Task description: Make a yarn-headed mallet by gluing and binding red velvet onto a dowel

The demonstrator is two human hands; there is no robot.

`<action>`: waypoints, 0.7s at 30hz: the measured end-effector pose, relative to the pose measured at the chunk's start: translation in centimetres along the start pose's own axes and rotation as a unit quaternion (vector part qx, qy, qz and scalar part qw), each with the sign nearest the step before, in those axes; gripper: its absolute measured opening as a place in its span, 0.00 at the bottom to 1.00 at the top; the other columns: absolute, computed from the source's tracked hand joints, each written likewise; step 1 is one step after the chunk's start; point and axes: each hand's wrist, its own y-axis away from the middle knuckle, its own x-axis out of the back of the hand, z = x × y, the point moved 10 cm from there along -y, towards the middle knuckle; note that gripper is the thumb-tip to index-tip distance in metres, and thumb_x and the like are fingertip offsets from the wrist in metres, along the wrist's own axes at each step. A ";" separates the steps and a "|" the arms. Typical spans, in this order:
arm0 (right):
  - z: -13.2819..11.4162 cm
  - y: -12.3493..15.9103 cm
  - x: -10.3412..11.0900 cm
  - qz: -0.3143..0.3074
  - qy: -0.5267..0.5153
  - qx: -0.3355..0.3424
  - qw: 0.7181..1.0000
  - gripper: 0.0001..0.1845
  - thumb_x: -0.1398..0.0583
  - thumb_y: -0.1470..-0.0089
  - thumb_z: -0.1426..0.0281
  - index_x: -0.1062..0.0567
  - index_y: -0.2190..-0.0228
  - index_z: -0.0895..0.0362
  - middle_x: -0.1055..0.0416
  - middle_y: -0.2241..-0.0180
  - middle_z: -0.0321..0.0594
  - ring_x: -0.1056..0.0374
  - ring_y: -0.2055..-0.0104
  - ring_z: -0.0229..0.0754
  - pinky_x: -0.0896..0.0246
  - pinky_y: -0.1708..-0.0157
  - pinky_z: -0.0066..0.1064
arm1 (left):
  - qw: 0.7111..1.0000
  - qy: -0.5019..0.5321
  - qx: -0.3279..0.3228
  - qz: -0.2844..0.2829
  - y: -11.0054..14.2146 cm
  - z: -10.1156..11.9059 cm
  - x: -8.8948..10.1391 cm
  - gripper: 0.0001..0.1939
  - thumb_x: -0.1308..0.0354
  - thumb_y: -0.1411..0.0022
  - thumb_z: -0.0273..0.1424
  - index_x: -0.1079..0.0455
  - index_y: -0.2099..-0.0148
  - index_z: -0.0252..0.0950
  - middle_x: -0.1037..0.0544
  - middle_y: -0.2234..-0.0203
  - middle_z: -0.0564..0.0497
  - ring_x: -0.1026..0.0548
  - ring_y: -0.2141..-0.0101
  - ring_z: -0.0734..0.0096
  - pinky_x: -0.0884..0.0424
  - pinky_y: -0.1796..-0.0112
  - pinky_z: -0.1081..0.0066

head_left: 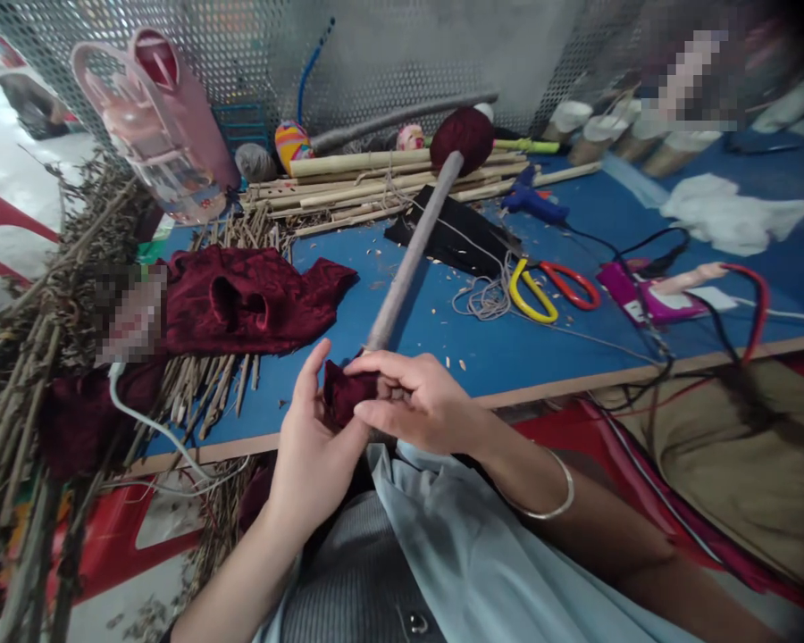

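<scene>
A long grey stick (412, 254) lies across the blue table (442, 344), its far end capped with a dark red cloth ball (462, 137). The near end is wrapped in dark red cloth (344, 393). My left hand (312, 442) cups that cloth end from below, fingers curled up beside it. My right hand (412, 402) presses over the cloth from the right, fingers closed on it. A silver bangle (553, 500) circles my right wrist.
A dark red cloth piece (247, 299) lies left of the stick, above loose sticks (214, 384). Bamboo poles (389, 183), a black cloth (459, 237), yellow and red scissors (553, 286), a blue glue gun (532, 205) and cables lie beyond. A twig bundle (33, 357) stands left.
</scene>
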 end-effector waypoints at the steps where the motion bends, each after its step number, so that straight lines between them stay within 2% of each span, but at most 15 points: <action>1: 0.4 0.0 0.0 0.001 0.001 -0.014 1.000 0.18 0.40 0.48 0.61 0.28 0.57 0.57 0.30 0.75 0.33 0.38 0.76 0.32 0.44 0.76 0.24 | 1.000 0.020 0.012 -0.014 0.1 -0.3 -0.3 0.41 0.35 0.51 0.22 0.47 0.37 0.42 0.23 0.61 0.50 0.24 0.62 0.71 0.28 0.59 0.73; 4: 1.7 0.2 0.8 0.036 -0.004 -0.063 0.997 0.16 0.41 0.47 0.58 0.29 0.61 0.56 0.28 0.72 0.35 0.34 0.72 0.34 0.41 0.72 0.24 | 0.994 0.083 0.057 -0.039 0.1 -1.2 -0.9 0.35 0.37 0.48 0.25 0.43 0.39 0.39 0.23 0.61 0.49 0.24 0.60 0.69 0.28 0.60 0.73; 6: 2.1 0.6 1.0 0.047 -0.010 -0.072 0.996 0.15 0.41 0.47 0.59 0.30 0.63 0.56 0.30 0.73 0.33 0.35 0.73 0.34 0.42 0.73 0.24 | 0.994 0.082 0.068 -0.030 -0.2 -1.6 -0.5 0.29 0.40 0.44 0.27 0.40 0.40 0.39 0.24 0.65 0.51 0.24 0.65 0.72 0.28 0.65 0.76; 10: 2.4 1.3 1.0 0.069 -0.036 -0.072 0.994 0.16 0.37 0.52 0.62 0.34 0.64 0.54 0.32 0.74 0.31 0.37 0.73 0.34 0.42 0.73 0.24 | 0.999 0.027 0.016 0.017 -1.8 -0.7 0.8 0.26 0.41 0.44 0.26 0.37 0.42 0.39 0.27 0.76 0.56 0.29 0.77 0.76 0.31 0.74 0.79; 14: 2.9 1.5 0.8 0.090 -0.121 -0.088 0.985 0.12 0.38 0.52 0.68 0.37 0.67 0.54 0.34 0.75 0.30 0.38 0.75 0.33 0.43 0.74 0.24 | 0.999 0.050 0.016 0.003 -2.7 -0.4 0.3 0.28 0.39 0.45 0.28 0.38 0.42 0.40 0.28 0.77 0.57 0.30 0.78 0.77 0.32 0.76 0.79; 18: 2.7 1.5 1.1 0.111 -0.156 -0.091 0.977 0.13 0.38 0.52 0.68 0.37 0.68 0.54 0.37 0.77 0.29 0.41 0.76 0.32 0.45 0.75 0.24 | 0.996 0.061 0.068 -0.012 -0.9 -1.2 0.5 0.29 0.39 0.44 0.37 0.42 0.42 0.40 0.27 0.73 0.55 0.27 0.75 0.75 0.28 0.73 0.75; 21: 2.2 1.4 1.3 0.102 -0.159 -0.090 0.978 0.13 0.38 0.52 0.67 0.37 0.67 0.55 0.37 0.76 0.30 0.41 0.75 0.32 0.44 0.74 0.24 | 0.988 -0.009 0.144 -0.046 1.9 -3.0 1.1 0.26 0.44 0.43 0.47 0.40 0.48 0.37 0.24 0.73 0.51 0.25 0.77 0.71 0.30 0.79 0.75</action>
